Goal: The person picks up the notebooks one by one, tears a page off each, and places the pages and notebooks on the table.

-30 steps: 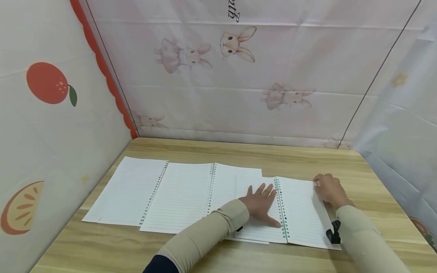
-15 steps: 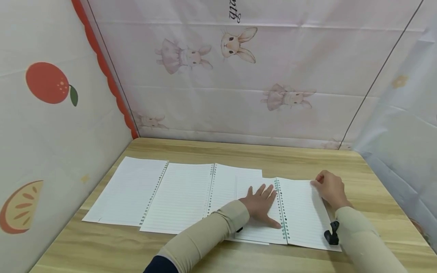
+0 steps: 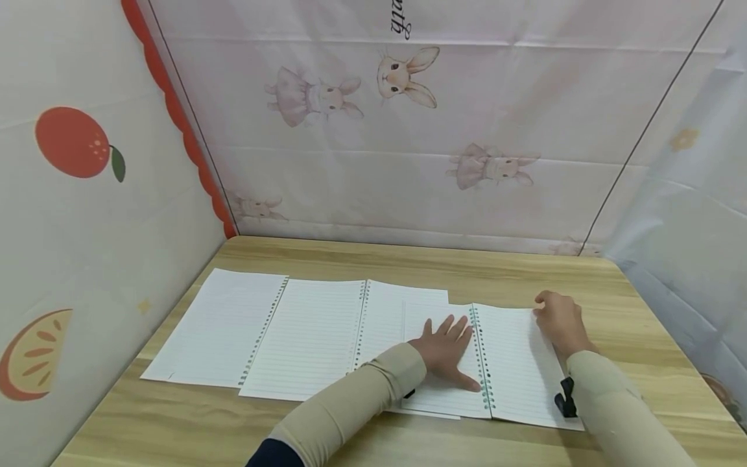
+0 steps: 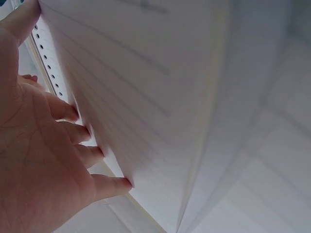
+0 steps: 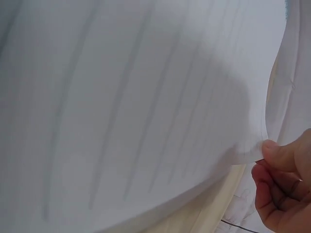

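Note:
A lined spiral-hole notebook (image 3: 508, 363) lies spread on the right of the table, a row of punched holes down its middle. Across its left page my left hand (image 3: 446, 353) rests flat with fingers spread; in the left wrist view the fingertips (image 4: 121, 187) touch the paper. At the notebook's far right corner is my right hand (image 3: 563, 321). The right wrist view shows its thumb and forefinger pinching the corner of a lined page (image 5: 194, 97), the other fingers curled. How many sheets it pinches I cannot tell.
To the left, another lined notebook (image 3: 303, 337) lies open, partly under the right one. A blank white page with a holed edge (image 3: 222, 324) is at the far left. Wood-grain table (image 3: 175, 428) meets printed cloth walls (image 3: 350, 181) at the back and sides.
My right hand shifts only slightly around the page corner, its wrist moving a little left. The left hand stays still on the page, and the notebooks keep their places.

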`<state>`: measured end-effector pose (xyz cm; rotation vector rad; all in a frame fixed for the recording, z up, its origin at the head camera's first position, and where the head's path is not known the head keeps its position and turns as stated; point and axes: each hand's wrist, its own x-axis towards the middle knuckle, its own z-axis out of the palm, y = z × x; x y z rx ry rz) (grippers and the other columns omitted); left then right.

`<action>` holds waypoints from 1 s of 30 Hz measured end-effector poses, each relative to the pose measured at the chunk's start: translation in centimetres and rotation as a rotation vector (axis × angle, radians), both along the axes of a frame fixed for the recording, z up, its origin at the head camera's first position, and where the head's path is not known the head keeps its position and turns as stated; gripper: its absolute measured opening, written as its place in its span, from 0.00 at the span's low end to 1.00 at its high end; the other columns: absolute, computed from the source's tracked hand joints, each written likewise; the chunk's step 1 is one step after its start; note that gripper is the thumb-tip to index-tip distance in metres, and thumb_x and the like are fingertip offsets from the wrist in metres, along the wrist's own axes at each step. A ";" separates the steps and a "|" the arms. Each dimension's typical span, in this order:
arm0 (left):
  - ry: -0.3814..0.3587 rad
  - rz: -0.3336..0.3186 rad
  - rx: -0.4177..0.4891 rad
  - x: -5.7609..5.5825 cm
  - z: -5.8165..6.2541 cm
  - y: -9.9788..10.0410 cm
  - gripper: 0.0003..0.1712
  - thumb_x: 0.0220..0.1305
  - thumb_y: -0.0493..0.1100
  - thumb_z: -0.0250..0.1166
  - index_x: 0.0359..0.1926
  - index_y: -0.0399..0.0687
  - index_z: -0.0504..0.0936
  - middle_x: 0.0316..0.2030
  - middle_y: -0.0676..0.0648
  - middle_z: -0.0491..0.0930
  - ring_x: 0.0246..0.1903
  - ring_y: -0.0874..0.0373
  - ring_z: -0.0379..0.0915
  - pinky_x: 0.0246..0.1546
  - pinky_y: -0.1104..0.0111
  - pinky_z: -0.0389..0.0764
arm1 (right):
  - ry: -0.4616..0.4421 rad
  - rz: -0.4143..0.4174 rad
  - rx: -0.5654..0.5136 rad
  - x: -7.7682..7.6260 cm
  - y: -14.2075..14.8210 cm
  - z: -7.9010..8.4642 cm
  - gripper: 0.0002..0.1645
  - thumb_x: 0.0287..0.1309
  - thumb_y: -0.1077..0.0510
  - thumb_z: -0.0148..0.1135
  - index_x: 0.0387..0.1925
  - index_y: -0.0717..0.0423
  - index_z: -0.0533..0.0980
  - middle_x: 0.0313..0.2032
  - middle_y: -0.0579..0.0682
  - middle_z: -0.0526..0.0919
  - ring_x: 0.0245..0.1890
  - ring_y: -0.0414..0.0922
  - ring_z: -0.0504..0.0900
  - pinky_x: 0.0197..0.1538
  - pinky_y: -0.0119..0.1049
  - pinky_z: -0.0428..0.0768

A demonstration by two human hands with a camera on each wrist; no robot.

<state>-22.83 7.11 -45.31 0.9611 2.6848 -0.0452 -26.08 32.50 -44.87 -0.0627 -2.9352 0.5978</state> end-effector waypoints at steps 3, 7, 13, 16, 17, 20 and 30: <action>0.001 -0.002 -0.003 0.1 0.0 0.1 0.62 0.50 0.79 0.56 0.76 0.55 0.43 0.76 0.53 0.36 0.74 0.54 0.32 0.70 0.49 0.46 | -0.008 0.005 0.028 0.1 0.0 0.0 0.17 0.57 0.71 0.58 0.49 0.74 0.74 0.47 0.74 0.77 0.42 0.64 0.79 0.42 0.57 0.77; 0.008 -0.008 -0.005 0.2 0.0 0.1 0.62 0.50 0.79 0.56 0.76 0.55 0.43 0.76 0.53 0.36 0.74 0.54 0.32 0.70 0.49 0.47 | 0.010 0.029 0.059 0.3 0.2 -0.1 0.14 0.55 0.74 0.56 0.44 0.72 0.78 0.44 0.73 0.79 0.42 0.65 0.79 0.41 0.56 0.78; 0.007 -0.013 -0.002 0.2 0.2 0.2 0.62 0.50 0.79 0.56 0.76 0.54 0.44 0.76 0.52 0.37 0.74 0.54 0.33 0.70 0.49 0.47 | -0.005 0.073 -0.025 1.0 1.3 -0.5 0.17 0.61 0.68 0.52 0.50 0.74 0.73 0.42 0.72 0.79 0.41 0.65 0.79 0.41 0.56 0.78; -0.001 0.000 0.000 0.3 0.4 0.4 0.61 0.50 0.78 0.58 0.76 0.55 0.45 0.76 0.51 0.39 0.74 0.53 0.35 0.70 0.50 0.49 | -0.089 0.061 -0.114 1.5 2.0 -0.5 0.25 0.67 0.60 0.49 0.59 0.75 0.65 0.48 0.75 0.76 0.45 0.66 0.77 0.43 0.57 0.77; -0.001 0.005 -0.002 0.3 0.4 0.5 0.60 0.50 0.78 0.58 0.76 0.55 0.47 0.76 0.50 0.40 0.74 0.53 0.35 0.70 0.51 0.50 | -0.116 0.054 -0.136 1.7 2.2 -0.5 0.26 0.68 0.59 0.48 0.60 0.74 0.64 0.49 0.76 0.75 0.47 0.67 0.76 0.45 0.57 0.77; 0.038 -0.028 -0.001 0.7 0.7 1.0 0.49 0.53 0.72 0.62 0.71 0.54 0.62 0.75 0.49 0.47 0.73 0.52 0.42 0.69 0.54 0.55 | -0.170 0.046 -0.166 2.3 2.7 -0.4 0.28 0.69 0.55 0.47 0.60 0.74 0.65 0.51 0.76 0.74 0.49 0.68 0.75 0.47 0.57 0.76; 0.458 -0.379 0.053 5.1 1.4 4.8 0.18 0.60 0.68 0.58 0.31 0.63 0.80 0.34 0.59 0.76 0.34 0.65 0.70 0.30 0.71 0.73 | -0.224 0.033 -0.169 3.5 3.0 0.0 0.25 0.69 0.55 0.49 0.57 0.73 0.69 0.46 0.71 0.79 0.43 0.60 0.80 0.43 0.52 0.78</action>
